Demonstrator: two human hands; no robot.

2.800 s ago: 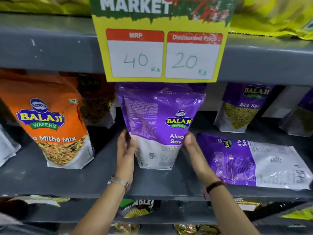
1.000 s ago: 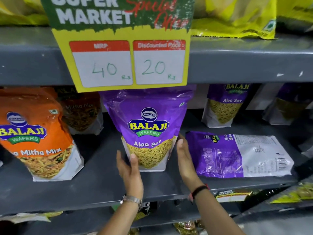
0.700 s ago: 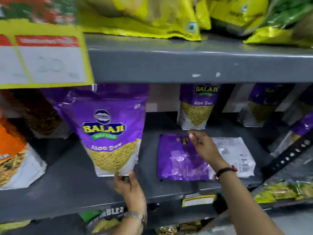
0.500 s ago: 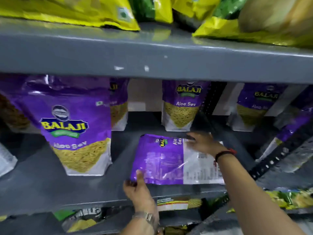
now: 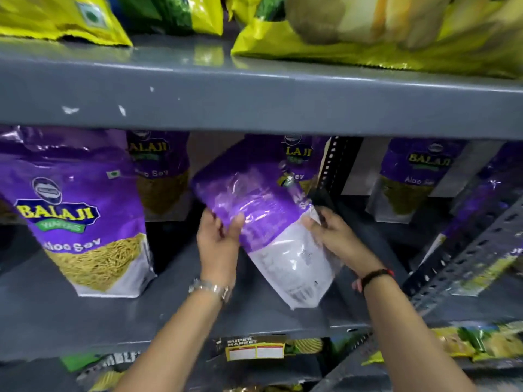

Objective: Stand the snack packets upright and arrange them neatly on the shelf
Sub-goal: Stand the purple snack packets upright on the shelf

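Lifted off shelf (image 5: 85,315) | purple packet (image 5: 263,222) tilted, back-facing | left hand (image 5: 219,244), right hand (image 5: 335,236) grip it

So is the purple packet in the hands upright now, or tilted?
Tilted. The purple packet leans with its top to the left, back side facing out, held between the left hand and right hand.

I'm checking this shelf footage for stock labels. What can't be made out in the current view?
- Tilted purple-and-white foil packet in the left hand and right hand: its back print is blurred in the head view.
- Purple Aloo Sev pouch behind it: mostly hidden by the held packet.
- Small shelf-edge price tag: figures too small.
- Yellow bags on the upper shelf: cut off by the top edge, blurred.
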